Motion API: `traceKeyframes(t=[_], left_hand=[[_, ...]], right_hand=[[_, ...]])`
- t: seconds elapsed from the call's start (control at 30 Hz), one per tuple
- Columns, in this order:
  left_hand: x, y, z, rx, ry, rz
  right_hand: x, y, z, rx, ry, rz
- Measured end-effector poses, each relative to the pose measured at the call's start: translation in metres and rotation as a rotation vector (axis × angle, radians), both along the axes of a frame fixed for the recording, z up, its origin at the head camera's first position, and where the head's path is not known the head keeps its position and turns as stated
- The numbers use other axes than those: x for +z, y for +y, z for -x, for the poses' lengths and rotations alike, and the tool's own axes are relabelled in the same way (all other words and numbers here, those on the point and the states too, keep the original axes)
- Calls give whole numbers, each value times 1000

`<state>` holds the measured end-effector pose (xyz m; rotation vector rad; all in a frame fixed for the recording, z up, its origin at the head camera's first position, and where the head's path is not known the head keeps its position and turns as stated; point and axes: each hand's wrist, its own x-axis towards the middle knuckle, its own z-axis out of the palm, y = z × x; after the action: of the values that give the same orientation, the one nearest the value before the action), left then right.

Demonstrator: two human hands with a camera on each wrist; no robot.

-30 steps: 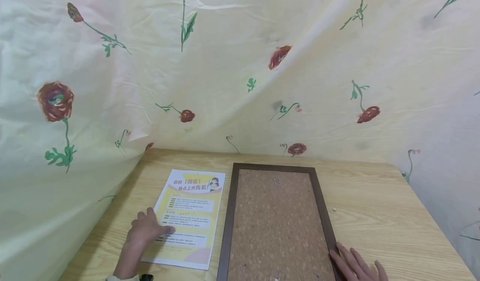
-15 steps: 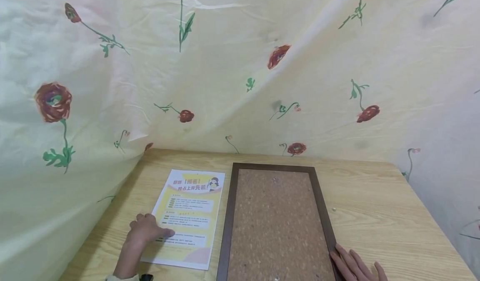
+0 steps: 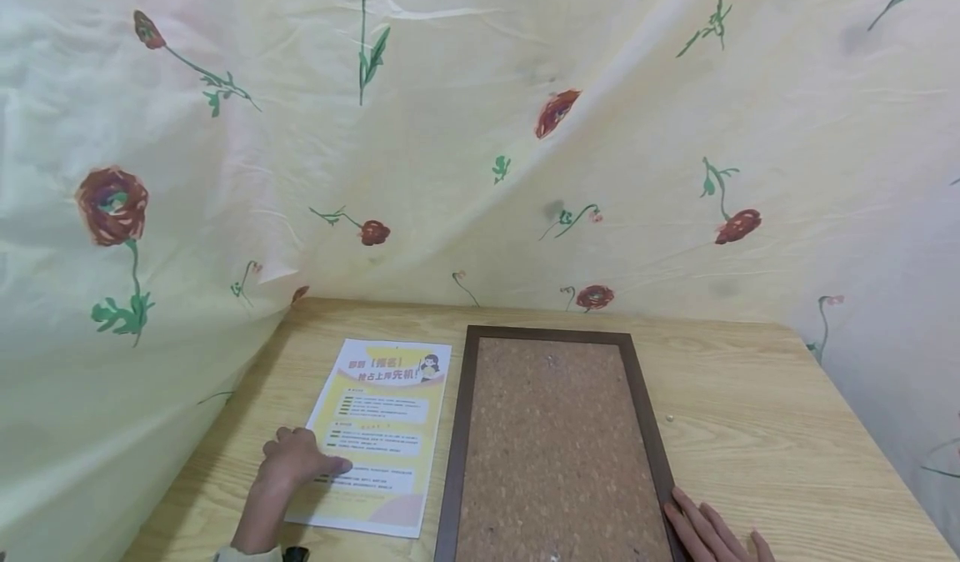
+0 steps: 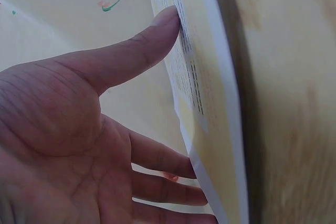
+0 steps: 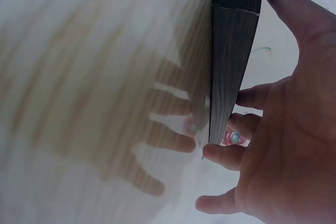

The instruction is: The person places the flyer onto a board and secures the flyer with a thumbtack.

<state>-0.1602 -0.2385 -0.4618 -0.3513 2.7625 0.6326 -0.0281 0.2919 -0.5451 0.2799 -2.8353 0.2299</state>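
Observation:
A yellow, pink and white printed poster (image 3: pixel 378 454) lies flat on the table, left of a dark-framed cork board (image 3: pixel 558 445). My left hand (image 3: pixel 291 462) rests over the poster's left side, thumb on the printed face. In the left wrist view the thumb (image 4: pixel 157 32) touches the sheet, and the fairly straight fingers (image 4: pixel 163 156) reach its edge. My right hand (image 3: pixel 712 533) lies at the board's lower right side. Its fingers (image 5: pixel 226 156) touch or nearly touch the frame (image 5: pixel 231 66) in the right wrist view. Neither hand grips anything.
The wood-grain table (image 3: pixel 765 429) extends to the right of the board. A small pale pin-like piece (image 3: pixel 670 418) lies there. A flower-printed cloth (image 3: pixel 450 145) hangs behind and along the sides. A dark object (image 3: pixel 296 554) shows near the left wrist.
The left hand's fingers have shifted slightly toward me along the poster's left edge. The poster, board and right hand stay nearly where they were.

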Motion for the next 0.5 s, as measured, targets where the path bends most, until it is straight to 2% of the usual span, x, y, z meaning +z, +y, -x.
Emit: traceKeyframes(t=[0.3, 0.5], left_hand=[[-2, 0, 1, 3, 3, 9], [-1, -1, 0, -13, 14, 3]], right_hand=[[-6, 4, 1, 37, 2, 84], [-6, 4, 1, 20, -40, 94]])
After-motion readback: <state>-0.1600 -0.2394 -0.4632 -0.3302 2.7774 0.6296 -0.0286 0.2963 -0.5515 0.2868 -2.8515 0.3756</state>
